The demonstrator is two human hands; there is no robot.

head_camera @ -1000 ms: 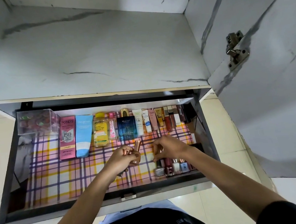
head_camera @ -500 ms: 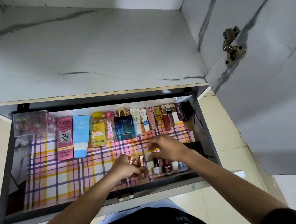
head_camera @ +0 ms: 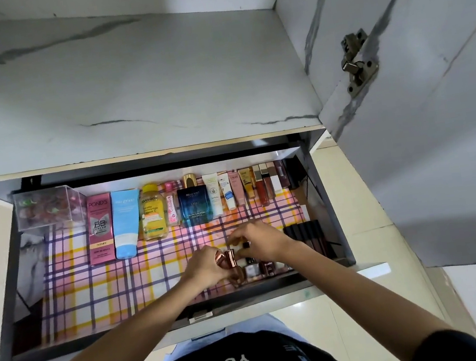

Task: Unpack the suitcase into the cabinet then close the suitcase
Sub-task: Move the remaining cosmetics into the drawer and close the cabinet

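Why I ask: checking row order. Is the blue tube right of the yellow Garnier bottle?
No, the blue tube lies left of the yellow Garnier bottle, beside the pink Pond's box.

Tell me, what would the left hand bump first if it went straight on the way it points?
Most likely the right hand, just beyond the left hand and the rose-gold bottles it holds. Depth is unclear, so the nail polishes nearby could come first.

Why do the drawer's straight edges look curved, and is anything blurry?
Head view: wide-angle lens bows the drawer rim and cabinet door; light glares on the drawer's back wall; the yellow bottle label reads sharp; the rose-gold tubes in the left hand glint.
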